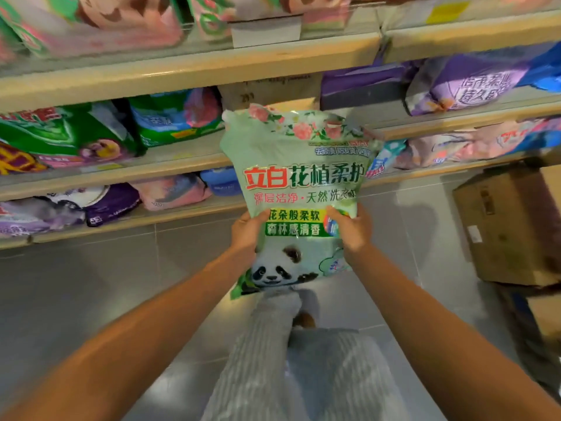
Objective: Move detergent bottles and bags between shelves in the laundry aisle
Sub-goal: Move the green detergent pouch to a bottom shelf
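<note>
A pale green detergent bag with pink flowers at its top and a panda near its bottom hangs upright in front of the shelves. My left hand grips its left edge and my right hand grips its right edge, both at the bag's lower half. The bag's top reaches the level of a middle shelf. More detergent bags lie on the shelves: green ones at the left, purple ones at the upper right, pink and green ones on the top shelf.
A brown cardboard box stands on the grey tile floor at the right, with more boxes behind it. The lowest shelf holds purple and pink bags. My legs in grey trousers are below the bag.
</note>
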The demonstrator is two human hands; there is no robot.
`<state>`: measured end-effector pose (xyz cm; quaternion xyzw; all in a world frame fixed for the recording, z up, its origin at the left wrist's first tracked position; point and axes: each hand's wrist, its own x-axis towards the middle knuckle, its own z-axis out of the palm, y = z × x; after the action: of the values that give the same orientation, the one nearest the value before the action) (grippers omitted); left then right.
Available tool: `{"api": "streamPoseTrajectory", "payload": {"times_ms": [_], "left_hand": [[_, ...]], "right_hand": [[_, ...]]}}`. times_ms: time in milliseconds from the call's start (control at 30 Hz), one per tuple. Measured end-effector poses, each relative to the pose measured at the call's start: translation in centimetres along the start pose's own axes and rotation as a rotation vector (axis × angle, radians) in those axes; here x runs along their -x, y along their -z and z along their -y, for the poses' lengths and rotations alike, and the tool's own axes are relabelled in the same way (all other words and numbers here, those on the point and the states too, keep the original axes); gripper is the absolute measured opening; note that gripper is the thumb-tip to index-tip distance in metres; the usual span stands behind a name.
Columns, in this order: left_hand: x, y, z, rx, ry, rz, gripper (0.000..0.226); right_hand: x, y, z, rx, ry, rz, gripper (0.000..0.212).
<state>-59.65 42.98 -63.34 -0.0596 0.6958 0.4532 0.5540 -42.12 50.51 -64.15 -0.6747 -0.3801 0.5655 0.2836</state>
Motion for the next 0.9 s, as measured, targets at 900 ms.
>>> {"api": "streamPoseTrajectory", "payload": {"times_ms": [900], "left_hand": [[-32.6, -11.0, 22.6, 0.203, -0.23, -0.068, 0.016]], "right_hand": [[-30.1, -1.0, -26.6, 0.032, 0.03, 0.161, 0.038]]}}
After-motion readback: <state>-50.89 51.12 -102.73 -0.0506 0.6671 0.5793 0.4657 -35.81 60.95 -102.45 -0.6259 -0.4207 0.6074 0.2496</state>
